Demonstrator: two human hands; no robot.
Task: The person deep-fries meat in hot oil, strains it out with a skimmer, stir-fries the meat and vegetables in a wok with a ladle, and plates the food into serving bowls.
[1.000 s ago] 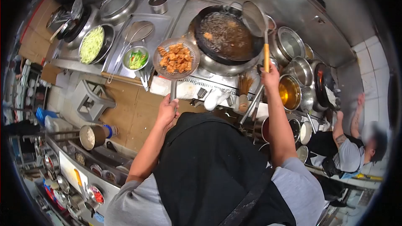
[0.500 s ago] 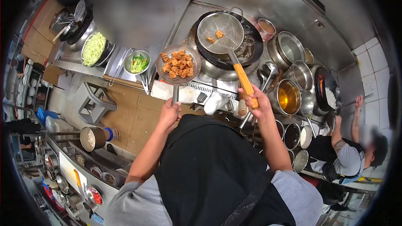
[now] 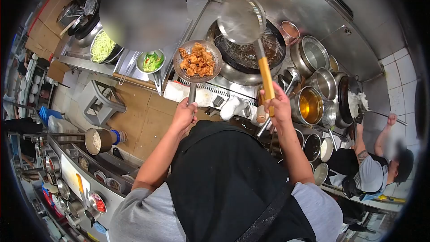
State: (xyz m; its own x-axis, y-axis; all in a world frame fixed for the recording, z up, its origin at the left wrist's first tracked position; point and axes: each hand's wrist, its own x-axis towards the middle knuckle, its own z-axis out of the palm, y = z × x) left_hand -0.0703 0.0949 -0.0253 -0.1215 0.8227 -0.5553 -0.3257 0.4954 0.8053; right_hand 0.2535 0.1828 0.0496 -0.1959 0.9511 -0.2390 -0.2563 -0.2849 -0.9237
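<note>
My left hand (image 3: 184, 114) is closed round the grey handle of a perforated ladle (image 3: 180, 72), which holds browned fried pieces (image 3: 197, 60). In my right hand (image 3: 278, 104) is the wooden handle of a round mesh strainer (image 3: 241, 19). The strainer hangs over the upper left part of a black wok (image 3: 255, 56) with dark oil in it. No pieces can be made out in the mesh, which is slightly blurred. Left of the ladle stands a small pan of green and red vegetables (image 3: 151, 62).
A pot of yellow oil (image 3: 310, 105) stands right of the wok, near metal ladles (image 3: 293, 77). At the far right a co-worker (image 3: 374, 170) works at another wok with white food (image 3: 357, 103). Shredded green vegetables (image 3: 103, 47) and a grey stool (image 3: 101, 103) are on the left.
The strainer moved from the wok's right side to over the wok, then slightly up. Two fried pieces seen in it half a second ago no longer show. The ladle shifted slightly right in view.
</note>
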